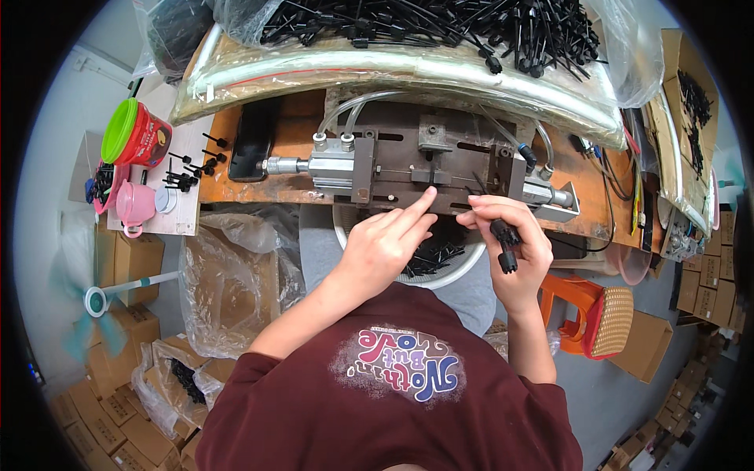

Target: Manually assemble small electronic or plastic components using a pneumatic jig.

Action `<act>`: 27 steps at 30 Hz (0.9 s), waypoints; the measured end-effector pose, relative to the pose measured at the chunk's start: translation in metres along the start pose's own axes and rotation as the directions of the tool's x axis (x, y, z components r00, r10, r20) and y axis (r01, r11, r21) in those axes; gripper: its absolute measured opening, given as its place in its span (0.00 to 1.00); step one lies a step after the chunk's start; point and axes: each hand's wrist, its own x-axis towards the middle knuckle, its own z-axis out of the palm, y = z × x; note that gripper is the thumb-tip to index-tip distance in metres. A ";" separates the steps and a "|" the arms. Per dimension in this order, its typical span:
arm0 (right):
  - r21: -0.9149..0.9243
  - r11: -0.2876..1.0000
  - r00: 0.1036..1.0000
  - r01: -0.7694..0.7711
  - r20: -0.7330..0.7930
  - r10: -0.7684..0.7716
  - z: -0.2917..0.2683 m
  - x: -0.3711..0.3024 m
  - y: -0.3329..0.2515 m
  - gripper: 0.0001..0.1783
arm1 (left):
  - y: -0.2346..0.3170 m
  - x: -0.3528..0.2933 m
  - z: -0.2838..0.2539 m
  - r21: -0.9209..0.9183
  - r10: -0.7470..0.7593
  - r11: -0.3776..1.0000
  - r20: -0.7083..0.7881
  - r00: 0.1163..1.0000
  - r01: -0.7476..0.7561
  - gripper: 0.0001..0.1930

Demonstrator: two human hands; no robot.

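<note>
My right hand [514,247] is closed around several thin black stems with thick knobbed heads [506,245]. The heads stick out toward me below its fingers, and a thin stem points up past the fingertips. My left hand [389,243] reaches over the front edge of a dark metal clamping fixture [397,145]. Its index finger stretches to a small black part [433,179] at the fixture's middle; contact is hard to make out. Silver air cylinders [330,166] flank the fixture, with clear hoses attached.
A large pile of black stemmed parts [440,23] lies on the plastic-lined shelf behind. Below the fixture, a white basket [463,273] holds more. At left are a phone [253,141], a red tub [149,137] and a pink cup [135,204]. An orange stool [577,314] stands right.
</note>
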 end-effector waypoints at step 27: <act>-0.408 0.826 0.919 0.388 0.106 -0.379 0.009 -0.009 0.019 0.18 | 0.007 0.002 -0.013 -0.317 -0.198 0.935 -0.092 0.976 0.160 0.14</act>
